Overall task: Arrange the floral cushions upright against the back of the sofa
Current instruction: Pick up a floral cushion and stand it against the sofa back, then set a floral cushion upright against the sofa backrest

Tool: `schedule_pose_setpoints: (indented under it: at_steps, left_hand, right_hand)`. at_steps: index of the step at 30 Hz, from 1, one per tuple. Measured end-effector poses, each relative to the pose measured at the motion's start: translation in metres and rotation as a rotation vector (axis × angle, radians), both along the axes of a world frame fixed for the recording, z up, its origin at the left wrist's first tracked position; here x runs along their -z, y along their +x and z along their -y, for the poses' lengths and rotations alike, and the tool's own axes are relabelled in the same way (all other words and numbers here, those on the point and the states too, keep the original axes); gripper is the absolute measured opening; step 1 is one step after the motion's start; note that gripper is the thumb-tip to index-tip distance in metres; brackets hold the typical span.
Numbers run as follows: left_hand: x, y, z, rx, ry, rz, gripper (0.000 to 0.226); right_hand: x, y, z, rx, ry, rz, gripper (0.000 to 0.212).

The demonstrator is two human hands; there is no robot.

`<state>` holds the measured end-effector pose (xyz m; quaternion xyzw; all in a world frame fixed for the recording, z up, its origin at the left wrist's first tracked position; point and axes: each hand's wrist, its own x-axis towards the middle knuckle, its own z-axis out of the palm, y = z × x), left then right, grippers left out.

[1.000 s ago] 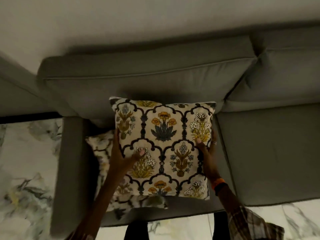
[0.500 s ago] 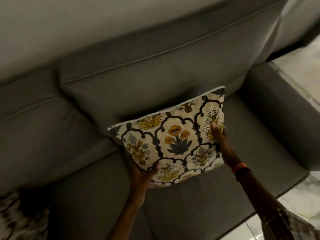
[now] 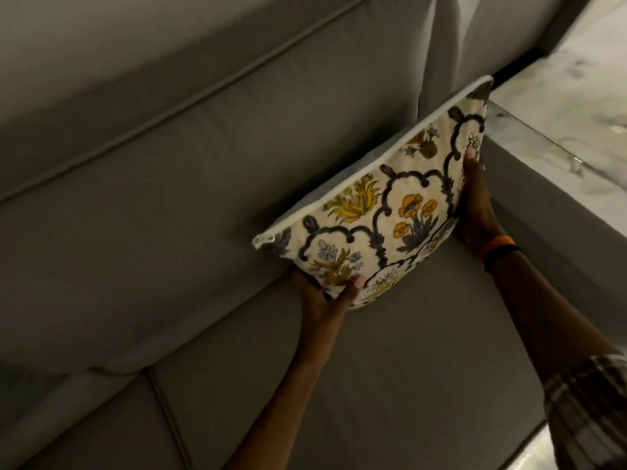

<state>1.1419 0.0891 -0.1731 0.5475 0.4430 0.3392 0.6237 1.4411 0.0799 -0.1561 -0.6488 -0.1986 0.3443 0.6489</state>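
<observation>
A cream floral cushion (image 3: 380, 215) with yellow and orange flowers and dark scalloped lines stands tilted on the grey sofa seat (image 3: 390, 385), its top edge leaning toward the back cushion (image 3: 203, 157). My left hand (image 3: 325, 293) grips its lower left corner. Along its right edge, my right hand (image 3: 475, 205), with an orange band at the wrist, holds the side. No other floral cushion is in view.
The sofa's right armrest (image 3: 549, 205) lies just beyond my right hand. Marble floor (image 3: 576, 96) shows past it. A seam (image 3: 163, 401) splits the seat cushions at lower left. A second back cushion (image 3: 502, 28) is at the top right.
I have carried the cushion from the sofa's left end to the right end, near the armrest. It now sits lower and closer to the back cushion. The second floral cushion has left the view.
</observation>
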Motion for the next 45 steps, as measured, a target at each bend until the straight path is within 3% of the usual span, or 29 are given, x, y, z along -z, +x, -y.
schedule_pose_setpoints:
  at_steps: [3, 9, 15, 18, 21, 25, 31, 36, 41, 45]
  left_hand:
    - [0.014, 0.026, -0.012, -0.072, -0.025, 0.023, 0.094]
    - [0.033, 0.029, -0.023, -0.009, -0.045, -0.028, 0.13]
    - [0.042, -0.019, -0.003, 0.113, -0.003, -0.096, 0.112]
    - [0.053, -0.077, 0.022, 0.147, 0.056, -0.31, 0.103]
    - [0.063, -0.151, 0.047, 0.2, 0.255, -0.643, 0.092]
    - [0.071, -0.276, 0.063, 0.213, 0.541, -0.929, 0.083]
    - [0.028, -0.519, 0.062, 0.13, 0.624, -1.177, 0.078]
    - [-0.026, -0.736, 0.068, -0.011, 0.583, -1.267, 0.075]
    - [-0.043, -0.916, 0.09, -0.156, 0.311, -1.311, 0.077]
    - [-0.036, -0.995, 0.121, -0.383, 0.053, -1.032, 0.085]
  right_hand:
    - [0.025, 0.016, -0.01, -0.012, -0.027, 0.011, 0.075]
    - [0.074, 0.004, -0.005, 0.056, -0.073, -0.01, 0.094]
    - [0.093, -0.087, 0.054, 0.363, -0.232, 0.118, 0.093]
    - [0.101, -0.169, 0.081, 0.384, -0.345, 0.189, 0.088]
    - [0.104, -0.269, 0.1, 0.327, -0.468, 0.292, 0.089]
    - [0.091, -0.416, 0.109, 0.143, -0.531, 0.449, 0.086]
    - [0.061, -0.648, 0.098, -0.428, -0.552, 0.852, 0.094]
    - [0.024, -0.834, 0.084, -0.615, -0.441, 1.023, 0.096]
    - [0.006, -0.981, 0.073, -0.742, -0.36, 0.928, 0.099]
    - [0.002, -1.041, 0.064, -0.861, -0.535, 0.573, 0.117]
